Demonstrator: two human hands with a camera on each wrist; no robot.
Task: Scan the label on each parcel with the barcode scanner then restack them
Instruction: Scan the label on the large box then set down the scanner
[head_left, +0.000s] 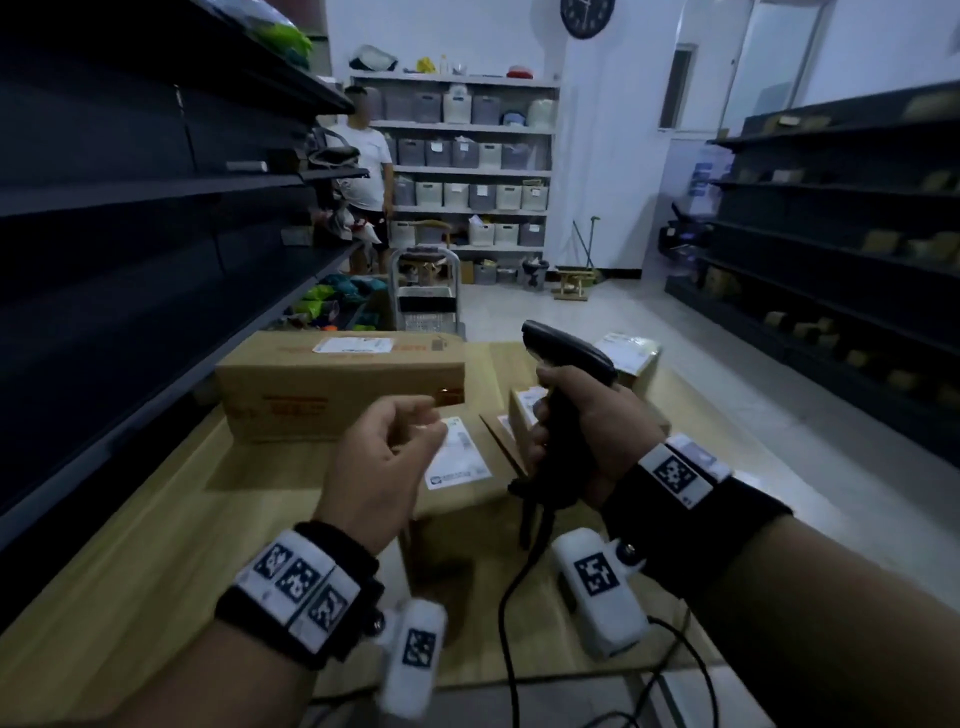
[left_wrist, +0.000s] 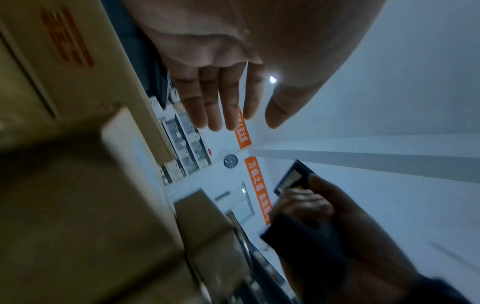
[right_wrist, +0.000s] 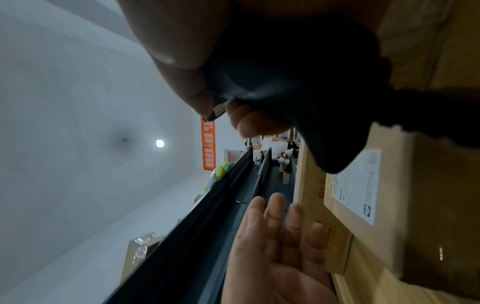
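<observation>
My right hand (head_left: 571, 415) grips the handle of a black barcode scanner (head_left: 566, 353), held upright above the parcels with its head pointing away to the left. My left hand (head_left: 415, 426) hovers beside it, fingers loosely relaxed and holding nothing; in the left wrist view its fingers (left_wrist: 228, 98) are nearly straight. Below both hands lies a flat cardboard parcel (head_left: 467, 499) with a white label (head_left: 457, 457) facing up. A large cardboard box (head_left: 337, 395) with a label on top stands behind it. A small parcel (head_left: 522, 410) sits by the scanner, partly hidden.
The parcels rest on a wooden table (head_left: 130, 571). The scanner cable (head_left: 506, 623) trails toward me. Another labelled parcel (head_left: 628, 353) lies at the far right. Dark shelving (head_left: 130, 208) lines the left; more shelves (head_left: 831, 234) stand right. A person (head_left: 366, 171) stands far back by a trolley (head_left: 426, 301).
</observation>
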